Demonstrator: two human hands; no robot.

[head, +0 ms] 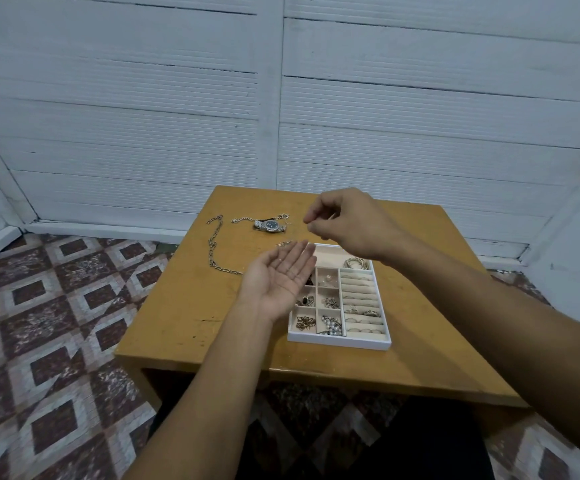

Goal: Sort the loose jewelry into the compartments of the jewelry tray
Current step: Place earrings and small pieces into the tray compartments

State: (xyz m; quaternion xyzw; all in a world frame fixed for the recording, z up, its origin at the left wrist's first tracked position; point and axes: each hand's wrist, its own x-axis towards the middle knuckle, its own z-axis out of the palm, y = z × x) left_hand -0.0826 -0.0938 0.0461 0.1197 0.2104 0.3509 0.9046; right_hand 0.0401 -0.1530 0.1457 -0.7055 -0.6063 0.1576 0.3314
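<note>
On the left of the table the long chain looks limp and light; we would pinch it near one end. The watch is heavier, best gripped by its case. Our left hand lies palm up, fingers straight, cradling tiny slippery pieces over the tray. Our right hand curls its fingertips together; we cannot tell whether it holds anything.

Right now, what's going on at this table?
A person is sorting jewelry into a white tray on a wooden table. The left hand is held palm up with a few tiny pieces on it. The right hand hovers above, fingertips pinched, on what is too small to tell. A watch and a chain lie loose beyond.
</note>
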